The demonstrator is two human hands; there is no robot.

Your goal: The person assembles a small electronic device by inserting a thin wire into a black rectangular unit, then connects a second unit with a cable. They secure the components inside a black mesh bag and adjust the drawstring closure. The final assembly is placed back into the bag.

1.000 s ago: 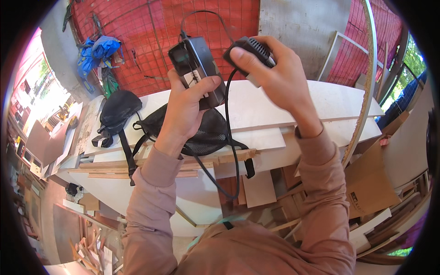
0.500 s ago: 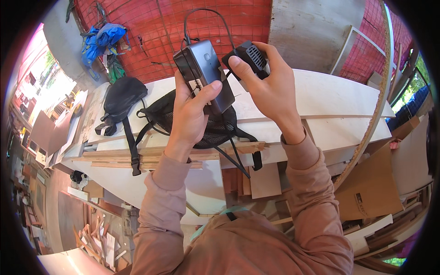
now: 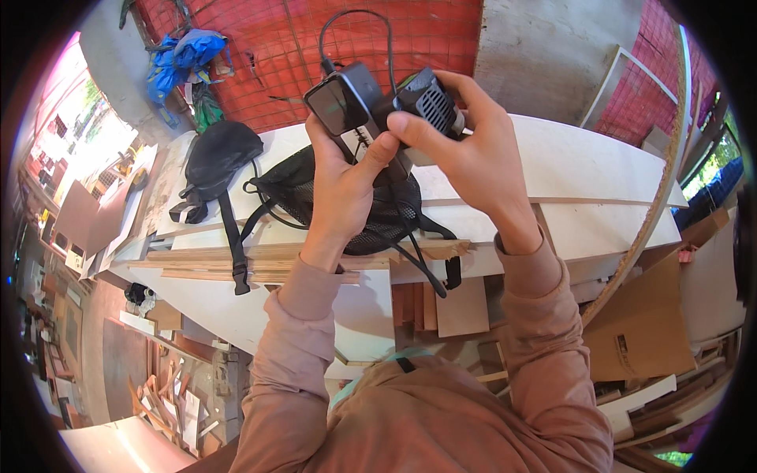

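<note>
Above the bench, my left hand (image 3: 345, 185) is closed around a dark power bank (image 3: 335, 106) with a glossy end face turned toward me. A thin black cable (image 3: 356, 12) loops up from it and down to a small black device with a slotted vent (image 3: 428, 98). That vented device is gripped between the thumb and fingers of my right hand (image 3: 482, 150), close beside the power bank. Below my hands lies a black mesh bag (image 3: 292, 189) with straps, partly hidden by my left hand. Left of it rests a black pouch (image 3: 223, 162) with a buckled strap.
White boards (image 3: 599, 169) cover the bench, with thin wooden strips (image 3: 197, 264) along its near side. A long curved strip (image 3: 646, 213) rises at the right, by a cardboard sheet (image 3: 643, 331). Wood scraps (image 3: 169, 406) lie at lower left. Blue plastic (image 3: 185, 59) hangs at the back.
The power bank has been turned so its glossy end faces me. My right hand has tilted the vented device, and the two items are closer together.
</note>
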